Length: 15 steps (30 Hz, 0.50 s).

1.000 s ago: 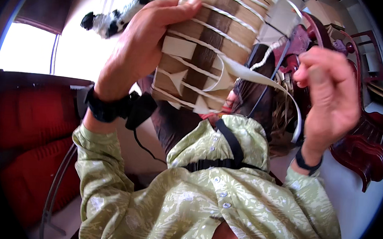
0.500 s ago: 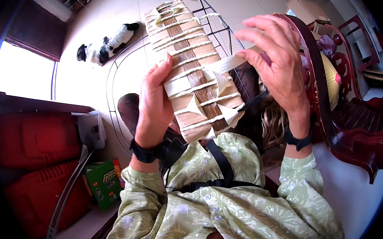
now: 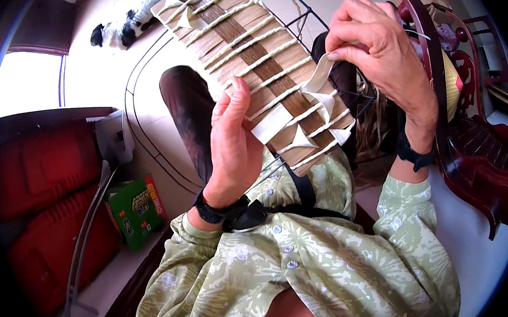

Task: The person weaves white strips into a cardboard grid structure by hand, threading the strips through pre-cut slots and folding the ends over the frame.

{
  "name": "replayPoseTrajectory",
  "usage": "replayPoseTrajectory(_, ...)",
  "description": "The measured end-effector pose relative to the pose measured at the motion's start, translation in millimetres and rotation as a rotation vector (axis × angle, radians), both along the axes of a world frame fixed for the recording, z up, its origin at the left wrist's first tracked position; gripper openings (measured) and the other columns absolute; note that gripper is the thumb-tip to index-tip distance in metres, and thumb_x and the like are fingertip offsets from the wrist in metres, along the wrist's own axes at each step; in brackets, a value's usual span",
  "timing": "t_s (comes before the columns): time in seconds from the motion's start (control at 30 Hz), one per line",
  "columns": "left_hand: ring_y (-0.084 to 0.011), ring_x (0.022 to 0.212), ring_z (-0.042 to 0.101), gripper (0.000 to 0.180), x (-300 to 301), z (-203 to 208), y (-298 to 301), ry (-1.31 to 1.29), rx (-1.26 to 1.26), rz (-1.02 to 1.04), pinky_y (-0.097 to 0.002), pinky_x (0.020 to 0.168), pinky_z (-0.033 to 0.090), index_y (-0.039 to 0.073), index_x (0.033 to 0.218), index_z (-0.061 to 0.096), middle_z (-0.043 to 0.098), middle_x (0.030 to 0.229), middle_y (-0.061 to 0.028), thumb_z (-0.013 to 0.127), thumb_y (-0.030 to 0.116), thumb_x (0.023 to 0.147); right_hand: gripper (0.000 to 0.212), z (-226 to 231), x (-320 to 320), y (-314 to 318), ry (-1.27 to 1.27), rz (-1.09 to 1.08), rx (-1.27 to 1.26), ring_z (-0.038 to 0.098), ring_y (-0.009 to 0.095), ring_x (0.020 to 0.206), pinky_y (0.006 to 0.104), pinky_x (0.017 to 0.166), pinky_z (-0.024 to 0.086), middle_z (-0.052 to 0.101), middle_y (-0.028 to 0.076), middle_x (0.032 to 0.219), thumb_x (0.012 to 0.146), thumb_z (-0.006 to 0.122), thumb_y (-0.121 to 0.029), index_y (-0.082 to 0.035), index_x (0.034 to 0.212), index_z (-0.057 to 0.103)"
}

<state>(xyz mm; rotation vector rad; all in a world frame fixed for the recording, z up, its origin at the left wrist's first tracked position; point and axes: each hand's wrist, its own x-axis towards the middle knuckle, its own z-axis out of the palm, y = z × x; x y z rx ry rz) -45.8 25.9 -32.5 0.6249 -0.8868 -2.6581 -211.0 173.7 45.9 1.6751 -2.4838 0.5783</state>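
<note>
A long flat woven panel (image 3: 261, 70) slants across the upper middle, made of tan strips with a dark brown band along its centre and twisted cream cords across it. My left hand (image 3: 234, 149) grips its near-left edge, thumb on the face, the other fingers mostly hidden beneath. Over the right edge, my right hand (image 3: 385, 65) pinches the upper end of a pale flat strip (image 3: 318, 77), which curves up from the cords. Several folded strip ends stick out near the panel's lower end. Close to my left hand, a wider white strip piece (image 3: 272, 125) lies under a cord.
Black wire frames (image 3: 134, 86) stand on the floor and behind the panel. A bundle of loose tan strips (image 3: 376, 133) hangs right of my knees. Dark red carved wooden furniture (image 3: 471, 187) borders the right. Red cases (image 3: 46, 170) and a green box (image 3: 137, 210) are at left; a black-and-white dog (image 3: 128, 28) lies beyond.
The panel has tilted further, its far end swinging left and its near end right. My right hand's spread fingers have closed in, and the strip, stretched sideways before, now curves upward.
</note>
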Motion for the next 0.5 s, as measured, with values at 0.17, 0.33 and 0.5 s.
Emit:
replayPoseTrajectory(0.17, -0.0218, 0.112, 0.066, 0.04, 20, -2, -8, -0.064, 0.058, -0.095, -0.0386, 0.094, 0.056, 0.005, 0.133, 0.05, 0.064, 0.127, -0.0101, 0.048, 0.037, 0.107, 0.013, -5, 18, -13, -0.037, 0.116, 0.078, 0.057, 0.024, 0.091, 0.0361, 0.086, 0.04, 0.058, 0.006, 0.086, 0.082, 0.073, -0.014, -0.004, 0.084, 0.064)
replayPoseTrajectory(0.33, -0.0235, 0.115, 0.065, 0.041, 24, -11, -26, -0.013, 0.07, -0.147, -0.0391, 0.099, 0.053, 0.005, 0.133, 0.049, 0.063, 0.129, -0.0107, 0.045, 0.037, 0.108, 0.012, -21, 32, -26, 0.056, 0.086, -0.01, 0.058, 0.023, 0.095, 0.0355, 0.094, 0.038, 0.061, 0.005, 0.09, 0.081, 0.072, -0.01, -0.004, 0.086, 0.063)
replayPoseTrajectory(0.5, -0.0257, 0.122, 0.061, 0.049, 1, -2, -52, 0.089, -0.02, -0.034, -0.0411, 0.106, 0.047, 0.002, 0.141, 0.047, 0.06, 0.135, -0.0125, 0.043, 0.039, 0.108, 0.015, 13, 51, -29, 0.349, -0.135, -0.389, 0.063, 0.021, 0.087, 0.0312, 0.082, 0.048, 0.07, 0.009, 0.096, 0.085, 0.069, 0.0, -0.001, 0.099, 0.071)
